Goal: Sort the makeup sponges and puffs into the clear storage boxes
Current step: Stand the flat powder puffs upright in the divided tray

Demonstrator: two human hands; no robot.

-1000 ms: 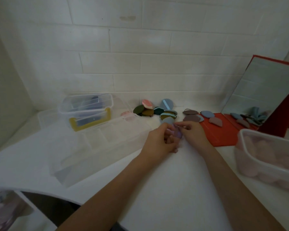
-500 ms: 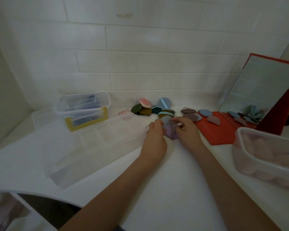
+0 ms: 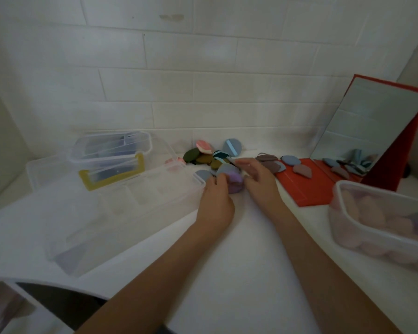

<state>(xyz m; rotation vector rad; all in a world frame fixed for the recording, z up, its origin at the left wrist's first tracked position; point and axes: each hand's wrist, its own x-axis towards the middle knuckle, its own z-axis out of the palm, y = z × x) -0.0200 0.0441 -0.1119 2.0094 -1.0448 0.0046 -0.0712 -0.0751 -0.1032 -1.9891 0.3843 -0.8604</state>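
Head view, left hand (image 3: 215, 201): moved fwd since 1 s ago; fingers curled onto lilac puff (image 3: 234, 180), appears to hold it.
Right hand (image 3: 258, 179): fingers spread, loosely bent, touching puff's right side; firm grip cannot be told.
Puff loc: on white counter (image 3: 239, 261), just beside long clear box (image 3: 130, 213), in front of puff pile (image 3: 210, 156).
Change: hands + puff shifted toward pile.
Meaning: prob. gathering more before boxing; nothing dropped in yet.
Tub (image 3: 381, 220), right: already holds pink sponges.

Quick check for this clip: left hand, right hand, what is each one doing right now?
Left hand: fingers curled on the lilac puff.
Right hand: open, fingers spread over the puff pile, touching the lilac puff.
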